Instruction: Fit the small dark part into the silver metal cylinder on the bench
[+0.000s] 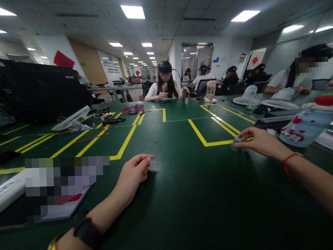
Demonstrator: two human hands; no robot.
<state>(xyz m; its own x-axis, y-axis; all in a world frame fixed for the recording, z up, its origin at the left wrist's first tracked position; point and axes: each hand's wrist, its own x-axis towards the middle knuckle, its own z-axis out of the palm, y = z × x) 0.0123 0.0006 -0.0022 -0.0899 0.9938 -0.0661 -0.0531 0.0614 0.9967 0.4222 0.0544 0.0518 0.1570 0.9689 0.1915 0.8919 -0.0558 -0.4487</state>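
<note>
Nearest the camera, a gold bracelet (54, 249) and a black wristband (86, 230) circle the left forearm, low in the view. Past them, the left hand (134, 173) sits over the dark green table (185, 201), its fingers curled inward and its thumb brought against the index finger; whether something small is pinched there, I cannot tell. To its left lie a white device (9, 189) and a flat, pale-edged item (84, 200), both partly covered by a pixelated patch.

On the other side, the right hand (256, 138), with a red cord (289, 164) at the wrist, grips a small clear container (234, 146) with a grey top between thumb and fingers. That container is at the near end of 2 parallel strips of yellow tape (219, 143); I cannot tell whether its base touches the tabletop.

Just beyond the right wrist stands a light blue, red-topped object (303, 125), next to dark bars (271, 123). Farther back are 2 white fans, 1 near a bottle (209, 92) with a pink top. Left of centre, a bundle of coloured wires (132, 109) lies near a tilted white panel (70, 120). Across the table sits a co-worker (162, 89) in a dark headset.
</note>
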